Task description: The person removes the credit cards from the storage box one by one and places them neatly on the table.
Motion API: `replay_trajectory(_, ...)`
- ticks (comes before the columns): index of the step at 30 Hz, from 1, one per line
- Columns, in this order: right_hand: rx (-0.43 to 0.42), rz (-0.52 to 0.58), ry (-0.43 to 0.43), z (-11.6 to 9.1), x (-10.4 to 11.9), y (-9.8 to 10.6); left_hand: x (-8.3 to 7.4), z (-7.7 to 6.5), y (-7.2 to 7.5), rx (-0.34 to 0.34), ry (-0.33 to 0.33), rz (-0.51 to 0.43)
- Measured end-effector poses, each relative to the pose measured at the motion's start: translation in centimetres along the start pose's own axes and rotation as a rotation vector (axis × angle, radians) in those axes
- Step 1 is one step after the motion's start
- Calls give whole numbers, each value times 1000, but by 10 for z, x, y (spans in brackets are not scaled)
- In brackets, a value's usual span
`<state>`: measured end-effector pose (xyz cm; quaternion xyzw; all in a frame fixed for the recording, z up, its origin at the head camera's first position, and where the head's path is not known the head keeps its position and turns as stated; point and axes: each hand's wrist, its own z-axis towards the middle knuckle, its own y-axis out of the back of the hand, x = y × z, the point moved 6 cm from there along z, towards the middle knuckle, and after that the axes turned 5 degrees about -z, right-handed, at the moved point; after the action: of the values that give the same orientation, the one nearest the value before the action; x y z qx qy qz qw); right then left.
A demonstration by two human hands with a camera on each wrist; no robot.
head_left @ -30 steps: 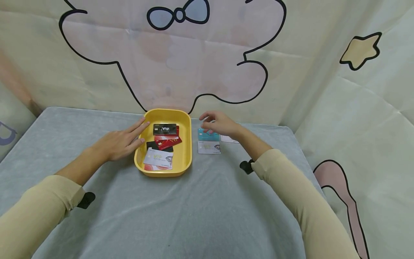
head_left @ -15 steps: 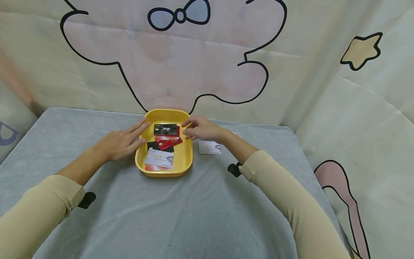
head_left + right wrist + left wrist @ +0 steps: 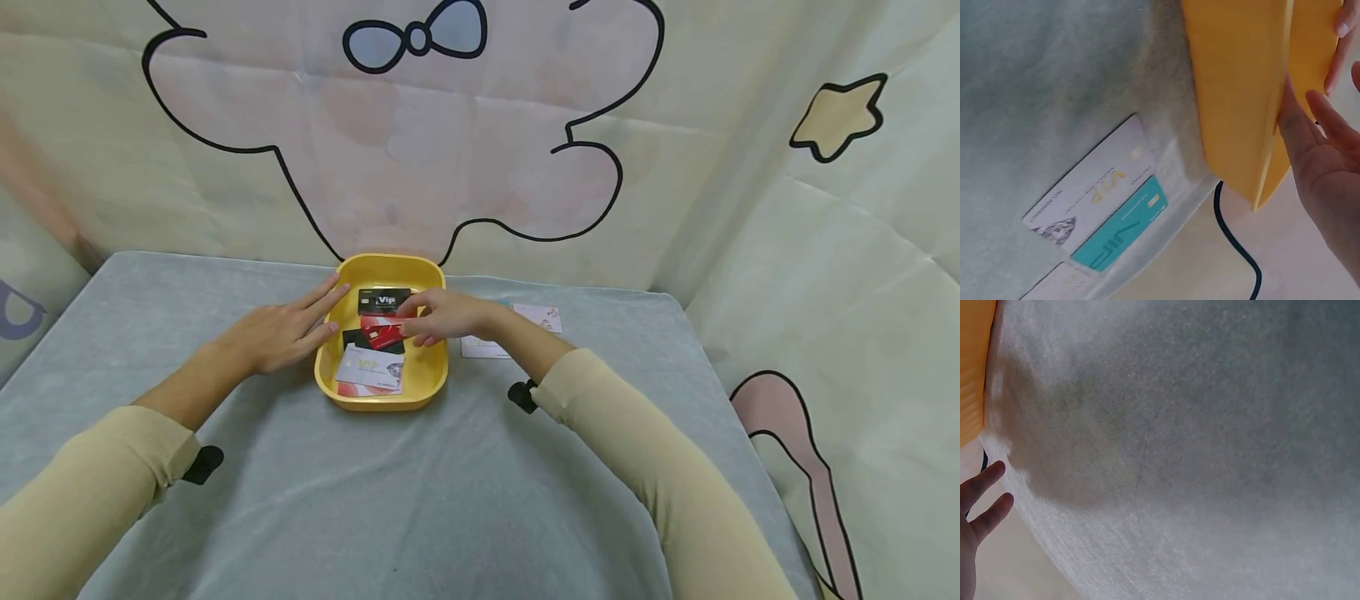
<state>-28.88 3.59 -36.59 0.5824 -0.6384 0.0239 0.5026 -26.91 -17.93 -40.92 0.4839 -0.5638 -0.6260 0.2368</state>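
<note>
A yellow tray [image 3: 431,379] holds several bank-style cards: a black Vip card [image 3: 384,301], red cards [image 3: 384,336] and a white VIP card [image 3: 370,367] among them. My left hand [image 3: 281,337] lies against the tray's left rim with its fingers spread. Over the tray's right rim reaches my right hand [image 3: 450,317], its fingertips at the right end of the red cards. Thumb and finger look apart in the right wrist view, and whether they touch a card is hidden. Beside the tray, a teal VIP card [image 3: 1121,224] lies along a white VIP card [image 3: 1094,181].
A pale card with a pinkish pattern [image 3: 537,317] lies further right on the grey cloth [image 3: 420,500] covering the table. A printed curtain [image 3: 525,183] hangs right behind the table's back edge, close to the tray.
My right hand has moved left from above the teal card, across the tray's right rim, to the red cards. The left hand has stayed on the rim, and the cards lie as before.
</note>
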Motion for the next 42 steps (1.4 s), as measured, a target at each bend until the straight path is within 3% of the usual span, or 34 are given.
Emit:
replay_trajectory(9, 84, -4, -45, 8, 4, -15, -1, 1, 0, -11, -10, 4)
replay_trajectory(19, 52, -28, -169, 14, 4, -25, -1, 1, -1, -6, -18, -1)
replay_trajectory(27, 67, -40, -196, 17, 6, -29, 0, 1, -1, -14, -18, -3)
replay_trajectory(42, -109, 110, -298, 15, 7, -29, 0, 0, 0, -24, -23, -1)
